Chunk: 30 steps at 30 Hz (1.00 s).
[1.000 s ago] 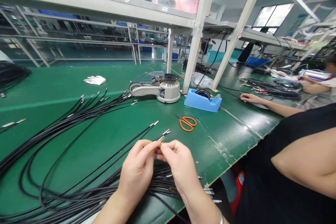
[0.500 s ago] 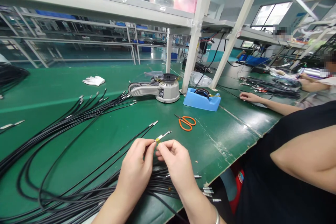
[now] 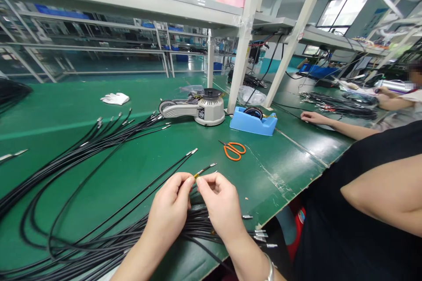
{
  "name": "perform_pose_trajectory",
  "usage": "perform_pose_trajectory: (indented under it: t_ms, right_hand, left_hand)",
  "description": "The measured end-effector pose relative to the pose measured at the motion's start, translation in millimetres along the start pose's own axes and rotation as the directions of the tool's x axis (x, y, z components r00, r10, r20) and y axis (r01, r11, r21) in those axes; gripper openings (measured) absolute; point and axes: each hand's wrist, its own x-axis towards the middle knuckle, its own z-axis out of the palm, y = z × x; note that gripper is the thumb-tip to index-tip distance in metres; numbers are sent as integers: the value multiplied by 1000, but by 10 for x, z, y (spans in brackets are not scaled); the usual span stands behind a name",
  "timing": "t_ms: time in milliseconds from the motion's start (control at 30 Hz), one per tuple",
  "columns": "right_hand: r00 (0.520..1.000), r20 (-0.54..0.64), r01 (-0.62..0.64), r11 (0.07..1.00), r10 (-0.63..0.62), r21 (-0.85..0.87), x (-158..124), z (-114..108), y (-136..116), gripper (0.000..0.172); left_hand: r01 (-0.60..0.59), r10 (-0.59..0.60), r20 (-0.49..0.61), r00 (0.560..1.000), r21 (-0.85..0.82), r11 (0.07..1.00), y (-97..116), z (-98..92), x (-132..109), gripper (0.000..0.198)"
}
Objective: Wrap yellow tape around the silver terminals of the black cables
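Observation:
My left hand (image 3: pixel 172 202) pinches a black cable (image 3: pixel 207 168) near its end, thumb against forefinger. A metal terminal tips that end, pointing away to the right, and a yellow band shows on the cable at my fingertips. Right beside it, my right hand (image 3: pixel 221 202) is closed on the same spot, its thumb and forefinger meeting the yellow band. Under both wrists runs a bundle of black cables (image 3: pixel 138 238), with metal ends sticking out to the right. Two more cable ends (image 3: pixel 191 152) lie just beyond my left hand.
Orange-handled scissors (image 3: pixel 234 151) lie ahead, before a blue tape dispenser (image 3: pixel 253 123) and a grey round tape machine (image 3: pixel 209 112). Another cable bundle (image 3: pixel 82 153) spreads left, near a white glove (image 3: pixel 114 99). A co-worker's arm (image 3: pixel 343 128) rests on the table at right.
My right fingertips have come in against the cable end beside my left. The yellow piece, wider and flag-like before, now looks narrow around the cable. The view has shifted slightly.

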Motion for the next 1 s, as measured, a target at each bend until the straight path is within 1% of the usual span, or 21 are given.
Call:
perform_pose_trajectory:
  t_ms: [100,267,500,567,600,633,700,733,800,833,900,933,967,1000]
  right_hand:
    - [1000,-7,20,1000,-20,-15,-7,-4,14,18]
    - [999,5,54,997,-54,-46,-3,-10,23,18]
    - [997,9,78,994,-78,-75,11,-21,37,17]
    - [995,28,103,991,-100,-90,15,-38,55,16]
    - [991,47,127,987,-123,-100,22,-54,63,15]
    - [986,71,160,980,-153,-115,31,-75,69,15]
    - [964,134,249,958,-230,-144,57,-133,67,13]
    - [948,170,296,943,-271,-151,73,-166,57,13]
    - [908,248,377,916,-337,-135,106,-233,19,7]
    - [883,298,411,904,-363,-119,120,-261,-8,9]
    - [816,407,481,872,-410,-86,138,-300,-67,14]
    - [778,458,515,854,-431,-71,142,-309,-94,12]
    - [740,499,548,834,-452,-59,144,-314,-116,8]
    - [712,524,574,817,-467,-52,144,-314,-131,7]
  left_hand:
    - [59,-51,58,997,-131,990,-2,0,5,30]
    - [132,-94,132,987,-313,940,9,2,18,32]
    - [201,-110,219,969,-452,869,36,-27,40,33]
    - [220,-99,262,960,-489,844,26,-61,51,32]
    - [238,-89,300,950,-511,826,18,-83,57,32]
    - [264,-77,346,935,-535,803,9,-108,63,32]
    - [333,-48,453,890,-575,748,-15,-160,75,32]
    - [367,-30,503,864,-588,721,-30,-186,81,33]
    - [435,23,609,793,-592,678,-63,-233,90,33]
    - [465,52,655,754,-587,663,-81,-254,92,32]
    - [509,96,725,682,-565,649,-112,-290,94,31]
    - [521,108,745,658,-555,648,-124,-304,94,31]
    - [526,111,753,649,-549,650,-134,-315,94,31]
    - [522,112,751,650,-550,652,-140,-322,95,32]
